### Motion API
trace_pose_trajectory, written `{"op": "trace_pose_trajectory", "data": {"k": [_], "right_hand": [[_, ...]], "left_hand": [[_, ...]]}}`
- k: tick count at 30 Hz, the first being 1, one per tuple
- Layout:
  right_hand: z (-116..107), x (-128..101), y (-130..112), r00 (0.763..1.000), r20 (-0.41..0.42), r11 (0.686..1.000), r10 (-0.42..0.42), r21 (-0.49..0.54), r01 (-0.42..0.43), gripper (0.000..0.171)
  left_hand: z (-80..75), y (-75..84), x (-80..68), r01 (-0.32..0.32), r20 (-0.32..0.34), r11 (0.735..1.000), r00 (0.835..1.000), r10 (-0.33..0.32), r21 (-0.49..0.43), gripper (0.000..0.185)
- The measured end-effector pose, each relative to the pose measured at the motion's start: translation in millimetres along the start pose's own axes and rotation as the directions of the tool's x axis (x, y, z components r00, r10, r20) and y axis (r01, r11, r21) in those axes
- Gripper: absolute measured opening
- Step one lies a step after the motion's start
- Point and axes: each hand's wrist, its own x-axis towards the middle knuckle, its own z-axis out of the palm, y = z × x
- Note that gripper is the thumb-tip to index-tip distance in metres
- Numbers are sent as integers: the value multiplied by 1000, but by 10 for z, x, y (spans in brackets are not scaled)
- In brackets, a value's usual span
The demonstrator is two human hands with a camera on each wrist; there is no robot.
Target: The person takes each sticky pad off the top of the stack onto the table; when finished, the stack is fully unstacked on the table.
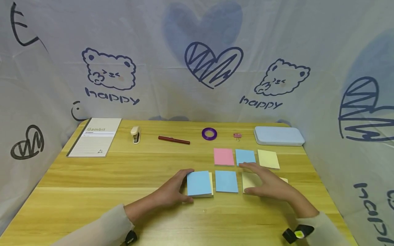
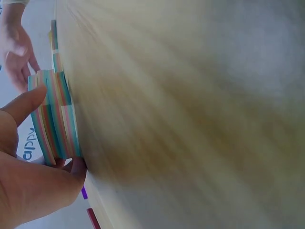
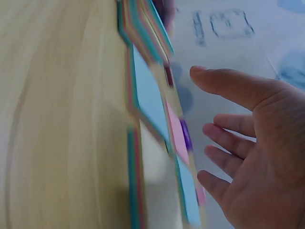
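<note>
My left hand (image 1: 170, 191) holds a stack of sticky notes (image 1: 198, 183) with a blue sheet on top, thumb at the near side and fingers at the far side. In the left wrist view the stack's edges (image 2: 55, 126) show many coloured layers. My right hand (image 1: 271, 182) hovers over a yellow sticky note pad (image 1: 248, 180), fingers spread and thumb apart; the right wrist view shows nothing in its grasp. Between the hands lies a blue pad (image 1: 226, 181). Behind stand a pink pad (image 1: 223, 156), a smaller-looking blue pad (image 1: 245, 155) and a yellow pad (image 1: 268, 159).
Along the back lie a notebook (image 1: 95, 138), a stapler (image 1: 135, 134), a dark red pen (image 1: 173, 140), a purple tape roll (image 1: 209, 134), a pink binder clip (image 1: 237, 136) and a pale blue case (image 1: 279, 136). A printed cloth (image 1: 160, 92) hangs behind the table.
</note>
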Motion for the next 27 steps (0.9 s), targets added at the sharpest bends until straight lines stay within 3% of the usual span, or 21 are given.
{"op": "trace_pose_trajectory", "data": {"k": [11,19,27], "right_hand": [[550,577,-497,987,73,987,-140,90,133,90],[750,665,-634,991,63,988,-116,113,108,91],[764,647,-662,991,14,988,-130,88,129,87]], "left_hand": [[20,0,13,6,-16,1000,1000,-5,26,89],[16,-20,32,1,10,999,1000,-2,40,90],[22,-14,32,21,-9,998,1000,-21,51,92]]}}
